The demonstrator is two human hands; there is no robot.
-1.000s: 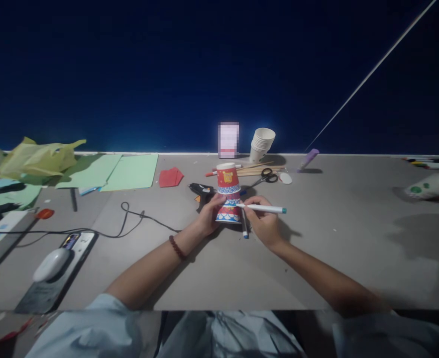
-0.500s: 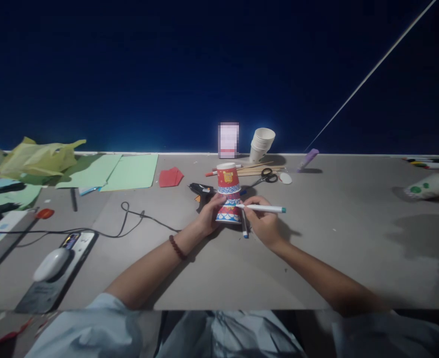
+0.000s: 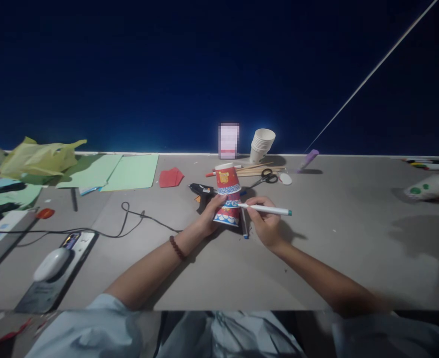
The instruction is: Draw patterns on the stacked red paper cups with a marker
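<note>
My left hand (image 3: 210, 217) is closed around the lower part of a tower of decorated paper cups (image 3: 227, 180), red with blue and white wave bands and a yellow figure. The tower leans slightly. In my right hand (image 3: 267, 223) is a white marker (image 3: 270, 209) with a green end, pinched between thumb and fingers. Its tip is at the blue band in the middle of the cups; whether it touches cannot be told. A blue-ended marker (image 3: 245, 229) lies on the table just behind the cups, partly hidden. The fingers behind the cups are out of sight.
A black glue gun (image 3: 204, 191) with its cord lies left of the cups. Behind are scissors (image 3: 267, 177), wooden sticks (image 3: 253, 171) and stacked white cups (image 3: 262, 144). Red paper (image 3: 170, 177), green sheets (image 3: 130, 172) and a phone (image 3: 48, 288) are to the left.
The cup tower has tilted a little, its base toward the lower left. The marker and my right hand have shifted slightly right and down.
</note>
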